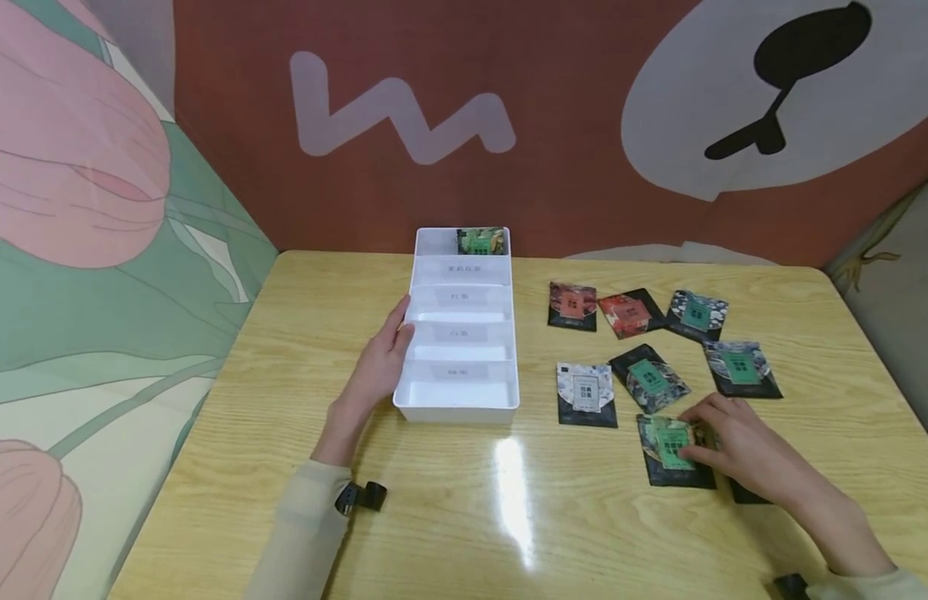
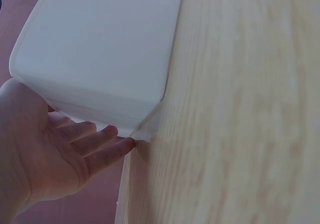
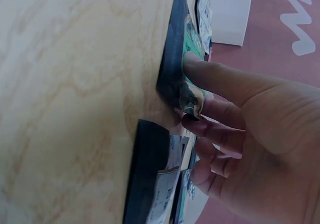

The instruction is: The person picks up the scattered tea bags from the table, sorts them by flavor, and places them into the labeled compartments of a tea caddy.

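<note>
Pinching the edge of a green-labelled sachet [image 1: 668, 457], the right hand [image 1: 756, 454] is noted with thumb and fingers closed on it, the sachet lying toward its nine o'clock. Another dark sachet [image 1: 752, 492] is partly covered by that hand. At ten o'clock from it, a white box [image 1: 458, 413] is touched along its outer side by the left hand [image 1: 373, 367], whose fingers are loosely extended. In the box's twelve-o'clock compartment, a green sachet [image 1: 480, 242] is held. A white-topped sachet [image 1: 587, 395] is found at the box's four o'clock, on the wooden table [image 1: 426, 517].
</note>
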The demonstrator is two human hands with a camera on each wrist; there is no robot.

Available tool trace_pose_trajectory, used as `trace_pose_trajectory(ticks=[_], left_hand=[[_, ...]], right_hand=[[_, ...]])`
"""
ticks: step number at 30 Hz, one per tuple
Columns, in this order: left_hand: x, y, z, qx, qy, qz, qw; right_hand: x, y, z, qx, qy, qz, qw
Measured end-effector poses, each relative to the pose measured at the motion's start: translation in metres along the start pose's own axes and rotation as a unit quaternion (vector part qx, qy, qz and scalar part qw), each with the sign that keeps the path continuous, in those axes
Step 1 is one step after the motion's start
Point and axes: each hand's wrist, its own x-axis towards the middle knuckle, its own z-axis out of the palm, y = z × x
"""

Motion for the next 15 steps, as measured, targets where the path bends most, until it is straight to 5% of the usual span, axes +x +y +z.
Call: trace_pose_trajectory(ticks=[11, 15], left_hand=[[-0.0002, 0.0003, -0.001, -0.005, -0.001, 0.003, 1.0], [-0.0001, 0.0005, -0.0007, -0.006, -0.001, 0.004, 1.0]], right_hand=[[0.0009, -0.0021, 0.001, -0.015, 0.008, -0.023, 0.9996], [-0.0009, -0.0018, -0.0019, 0.016, 0.003, -0.026, 0.9995]])
